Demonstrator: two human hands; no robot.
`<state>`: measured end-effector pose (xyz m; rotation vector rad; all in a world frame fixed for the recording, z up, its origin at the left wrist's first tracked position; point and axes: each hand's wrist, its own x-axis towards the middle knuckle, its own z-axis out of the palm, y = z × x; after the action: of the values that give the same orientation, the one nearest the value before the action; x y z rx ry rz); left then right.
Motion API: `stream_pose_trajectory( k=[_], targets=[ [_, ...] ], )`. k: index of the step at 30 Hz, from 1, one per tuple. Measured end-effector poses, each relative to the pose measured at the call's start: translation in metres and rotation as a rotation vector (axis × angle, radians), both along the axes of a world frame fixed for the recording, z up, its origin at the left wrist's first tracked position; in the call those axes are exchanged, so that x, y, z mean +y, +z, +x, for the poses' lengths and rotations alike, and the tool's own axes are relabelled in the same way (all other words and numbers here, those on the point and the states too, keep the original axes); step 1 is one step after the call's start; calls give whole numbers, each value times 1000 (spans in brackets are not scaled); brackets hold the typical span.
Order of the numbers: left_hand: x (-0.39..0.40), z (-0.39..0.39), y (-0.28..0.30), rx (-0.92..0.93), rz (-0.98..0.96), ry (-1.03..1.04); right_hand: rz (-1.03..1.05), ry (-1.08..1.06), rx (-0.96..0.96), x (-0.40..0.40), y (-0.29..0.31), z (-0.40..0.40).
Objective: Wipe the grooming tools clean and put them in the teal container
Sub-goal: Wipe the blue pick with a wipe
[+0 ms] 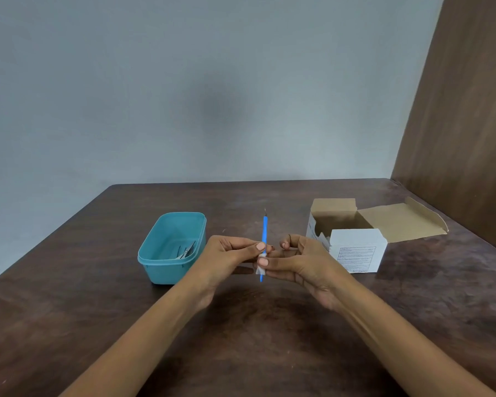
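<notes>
Both hands meet at the centre of the frame, and each has its grip closed on something. The left hand (229,253) pinches the blue tool (264,233) between thumb and fingers, about at the middle of its length. The right hand (301,265) pinches a small white wipe (261,269) that is wrapped around the lower part of the same tool, with the thumb on the front of the wipe. The tool is thin, like a pen, and stands almost upright above the bench (69,325), with a dark metal tip at its upper end. A short blue part shows below the wipe.

Left of the hands, just beside the left wrist, stands the teal container (155,270). It is open and rests on the bench. Inside it, near its right wall, lie some metal tools (186,250); one looks like small scissors, the others I cannot tell.

Right of the hands, at the centre right of the frame, is a white cardboard box (358,250) with its flaps open and printed text on the front. Some white material shows at its left edge.

Behind the bench is a grey wall (184,81), and at the upper right a brown wooden panel (470,110).
</notes>
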<state>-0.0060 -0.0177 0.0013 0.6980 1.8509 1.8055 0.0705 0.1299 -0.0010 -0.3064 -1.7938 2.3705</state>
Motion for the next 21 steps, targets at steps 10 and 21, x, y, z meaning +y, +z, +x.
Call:
stream_pose_trajectory(
  k=[10, 21],
  targets=[
    [1, 6, -2, 138, -132, -15, -85, -184, 141, 8, 5, 0],
    [-2, 8, 11, 141, -45, -127, -167, -190, 225, 8, 9, 0]
  ],
)
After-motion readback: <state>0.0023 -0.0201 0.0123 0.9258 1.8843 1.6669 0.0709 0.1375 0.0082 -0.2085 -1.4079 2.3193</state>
